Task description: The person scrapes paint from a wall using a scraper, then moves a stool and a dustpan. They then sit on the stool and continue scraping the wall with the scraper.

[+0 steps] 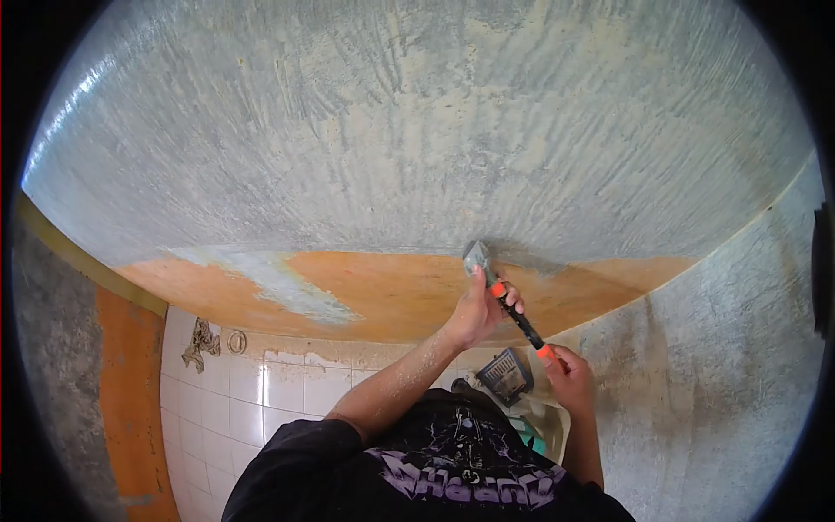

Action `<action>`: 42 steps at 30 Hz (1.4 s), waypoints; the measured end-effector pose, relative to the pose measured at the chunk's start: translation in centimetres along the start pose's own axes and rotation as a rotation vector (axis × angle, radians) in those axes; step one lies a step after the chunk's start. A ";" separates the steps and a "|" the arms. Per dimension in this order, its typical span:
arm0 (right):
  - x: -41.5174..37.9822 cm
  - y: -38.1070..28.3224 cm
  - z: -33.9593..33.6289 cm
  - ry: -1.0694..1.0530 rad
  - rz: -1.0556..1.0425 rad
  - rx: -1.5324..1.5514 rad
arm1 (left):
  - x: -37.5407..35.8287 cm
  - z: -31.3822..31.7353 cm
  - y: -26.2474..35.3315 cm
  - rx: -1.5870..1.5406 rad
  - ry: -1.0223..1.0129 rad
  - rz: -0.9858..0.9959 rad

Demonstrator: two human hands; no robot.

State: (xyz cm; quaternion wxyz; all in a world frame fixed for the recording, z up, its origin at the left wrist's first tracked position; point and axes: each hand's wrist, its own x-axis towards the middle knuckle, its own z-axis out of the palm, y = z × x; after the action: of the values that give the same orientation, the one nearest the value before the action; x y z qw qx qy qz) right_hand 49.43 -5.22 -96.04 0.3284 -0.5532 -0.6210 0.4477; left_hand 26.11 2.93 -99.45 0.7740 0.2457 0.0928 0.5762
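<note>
**Room leftward, tighter at right**

A hand could pass leftward along the orange band [391, 291]. The grey wall [365, 174] blocks the way ahead; the side wall [713, 348] bounds the right. Below, a slatted tray [506, 378] sits between the forearms [400, 383].

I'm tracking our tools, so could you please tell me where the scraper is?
The scraper is right of centre in the head view, left hand near its blade, right hand at its handle's end, its blade by the edge of the orange wall band.
</note>
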 end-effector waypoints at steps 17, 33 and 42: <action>1.6 -1.7 -0.5 -0.044 -0.108 -0.065 | -0.3 0.1 0.7 0.053 0.013 0.105; 1.4 -1.5 -0.8 -0.033 -0.057 -0.023 | -0.3 0.3 0.7 -0.001 0.032 0.006; 0.8 -2.2 0.5 -0.016 -0.048 -0.041 | -0.9 0.1 1.3 0.026 0.058 -0.018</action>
State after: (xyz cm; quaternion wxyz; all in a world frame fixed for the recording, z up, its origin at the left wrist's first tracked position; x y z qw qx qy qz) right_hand 47.93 -4.53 -94.27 0.3225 -0.5412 -0.6458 0.4313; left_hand 24.74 2.35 -98.85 0.7729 0.2379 0.1250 0.5747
